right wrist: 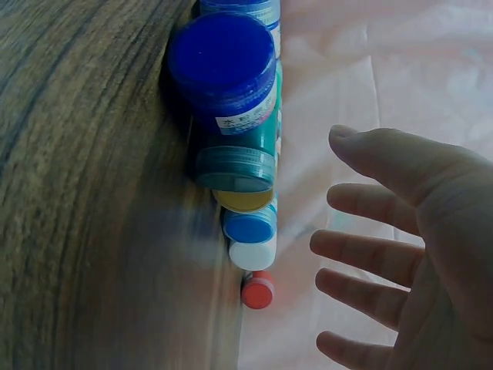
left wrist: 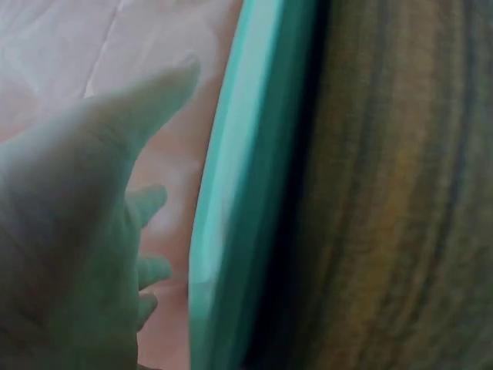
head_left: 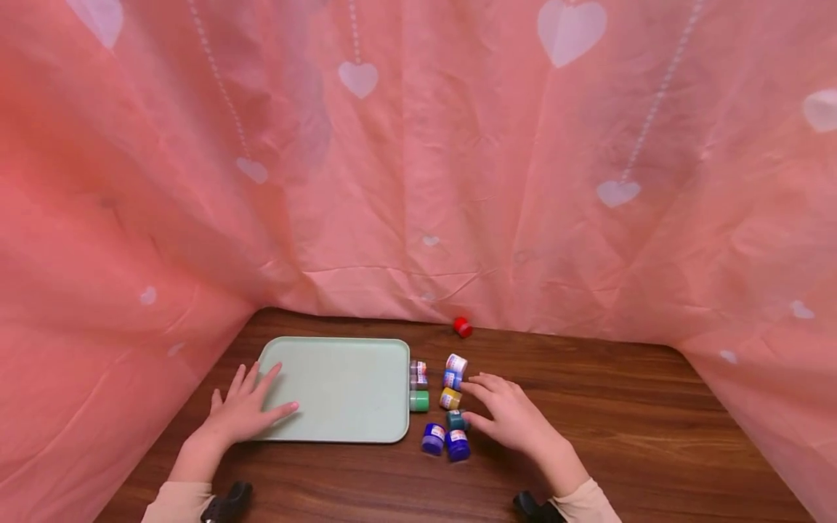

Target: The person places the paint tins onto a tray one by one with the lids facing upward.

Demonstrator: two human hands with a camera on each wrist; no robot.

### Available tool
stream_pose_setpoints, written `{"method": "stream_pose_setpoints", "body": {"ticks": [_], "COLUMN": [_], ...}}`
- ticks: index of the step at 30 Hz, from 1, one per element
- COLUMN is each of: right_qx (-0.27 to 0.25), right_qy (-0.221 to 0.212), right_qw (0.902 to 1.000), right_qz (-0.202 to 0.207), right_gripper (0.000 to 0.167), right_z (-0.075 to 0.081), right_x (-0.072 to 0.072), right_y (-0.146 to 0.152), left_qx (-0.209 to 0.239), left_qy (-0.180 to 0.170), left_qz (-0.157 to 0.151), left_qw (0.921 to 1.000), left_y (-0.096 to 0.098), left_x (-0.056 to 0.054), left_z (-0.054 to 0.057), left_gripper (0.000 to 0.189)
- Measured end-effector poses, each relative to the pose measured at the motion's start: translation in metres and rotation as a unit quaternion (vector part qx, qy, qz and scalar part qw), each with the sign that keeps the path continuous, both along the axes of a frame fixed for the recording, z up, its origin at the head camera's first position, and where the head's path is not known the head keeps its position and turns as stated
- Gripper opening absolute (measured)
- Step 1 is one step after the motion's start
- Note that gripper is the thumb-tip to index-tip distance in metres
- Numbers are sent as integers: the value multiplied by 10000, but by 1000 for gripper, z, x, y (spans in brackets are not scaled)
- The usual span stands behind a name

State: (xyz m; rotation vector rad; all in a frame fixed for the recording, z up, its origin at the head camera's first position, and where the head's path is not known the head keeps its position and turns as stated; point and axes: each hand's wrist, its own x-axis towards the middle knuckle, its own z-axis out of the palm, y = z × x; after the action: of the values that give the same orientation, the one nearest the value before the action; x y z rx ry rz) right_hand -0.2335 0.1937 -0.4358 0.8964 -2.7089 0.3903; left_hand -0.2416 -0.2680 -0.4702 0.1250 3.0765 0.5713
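Observation:
My left hand [head_left: 242, 410] is over the left side of a pale green tray [head_left: 340, 388], fingers spread. In the left wrist view the thumb stands out beside the tray's rim [left wrist: 231, 200]. My right hand [head_left: 513, 418] is just right of a group of small paint jars, its fingers stretched toward them and holding nothing. Nearest its fingertips are a teal jar [head_left: 456, 420], a yellow jar [head_left: 450, 398] and a blue jar [head_left: 452, 380]. A white jar [head_left: 456, 363] lies behind these. Two dark blue jars [head_left: 458, 445] sit at the front, one with a violet-blue body.
Against the tray's right edge lie a green jar [head_left: 420, 401] and other small jars. A red jar [head_left: 463, 327] lies alone at the back, near the pink heart-patterned curtain [head_left: 458, 218]. Curtain also hangs on both sides of the brown wooden table [head_left: 621, 421].

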Motion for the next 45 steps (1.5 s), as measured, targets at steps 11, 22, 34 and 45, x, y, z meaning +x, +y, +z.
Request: {"method": "stream_pose_setpoints", "body": {"ticks": [11,22,34,45], "right_qx": [138,332,426,441], "right_qy": [-191,-522,-390,-687], "right_qw": [9997,9980,9983,9967], "right_qz": [-59,-158,7,19], "right_gripper": [41,36,24,24], "right_z": [-4,-4,-13,-16], "right_x": [-2,0,-4,1], "right_y": [-3,-9,-5,4], "left_qx": [124,278,348,449], "left_qy": [-627,-262,-283,-311], "left_qz": [114,-18,-203,-402], "left_qw": [9979,9993,9988,9977], "left_y": [-1,-8,4,15], "left_x": [3,-2,-27,-44], "left_z": [-6,-22,-18,-19], "left_gripper": [108,110,106,105]}}
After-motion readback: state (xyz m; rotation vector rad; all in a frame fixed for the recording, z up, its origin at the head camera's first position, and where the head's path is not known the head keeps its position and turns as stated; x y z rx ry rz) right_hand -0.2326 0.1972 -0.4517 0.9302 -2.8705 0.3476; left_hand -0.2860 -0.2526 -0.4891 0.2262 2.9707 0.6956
